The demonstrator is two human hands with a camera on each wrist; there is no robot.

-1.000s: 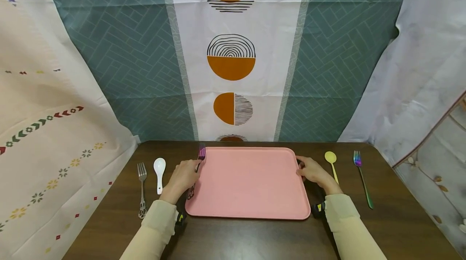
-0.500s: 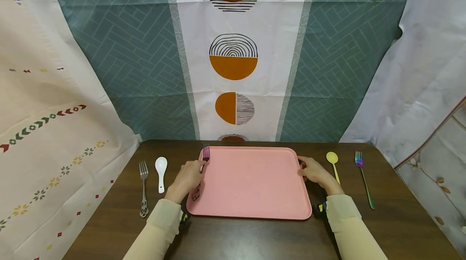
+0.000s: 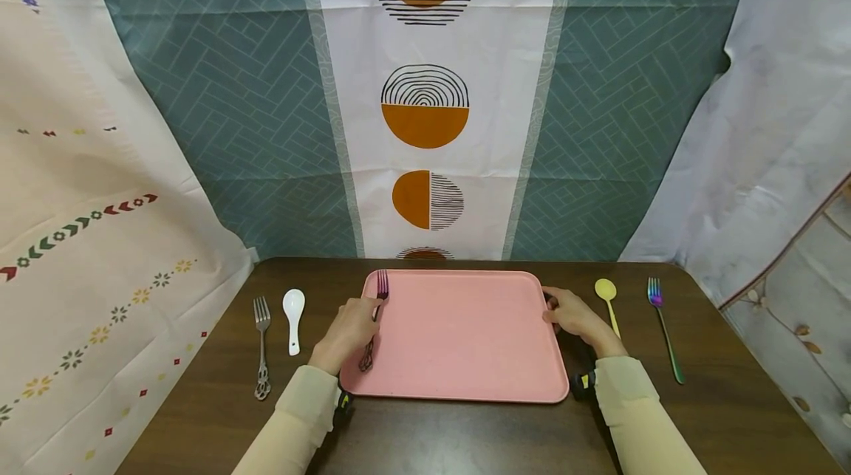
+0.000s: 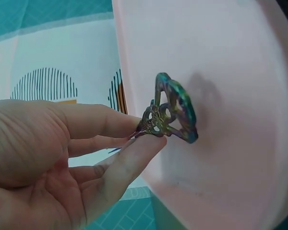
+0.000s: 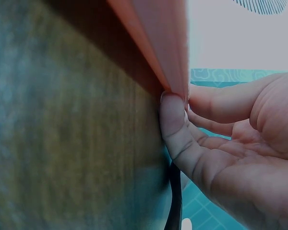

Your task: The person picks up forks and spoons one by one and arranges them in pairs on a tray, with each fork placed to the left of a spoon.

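Note:
My left hand (image 3: 351,329) pinches a dark, rainbow-tinted fork (image 3: 383,284) between thumb and fingers. The fork is over the left side of a pink tray (image 3: 459,335), tines toward the far edge. In the left wrist view, the fork's openwork handle end (image 4: 185,112) sticks out past the fingertips, and its shadow falls on the tray. At the tray's right side, my right hand (image 3: 577,316) grips the rim; the right wrist view has the thumb (image 5: 175,115) on one face and a finger on the other. A slim dark thing (image 5: 174,199) lies beyond that thumb, its kind unclear.
On the brown table (image 3: 465,434), a silver fork (image 3: 262,346) and a white spoon (image 3: 293,320) lie left of the tray. A yellow spoon (image 3: 606,292) and a rainbow fork (image 3: 661,327) lie to its right. Patterned cloth (image 3: 266,128) hangs behind the table.
My left hand has carried the fork rightward, from the tray's left edge to just inside it. My right hand stays at the tray's right rim.

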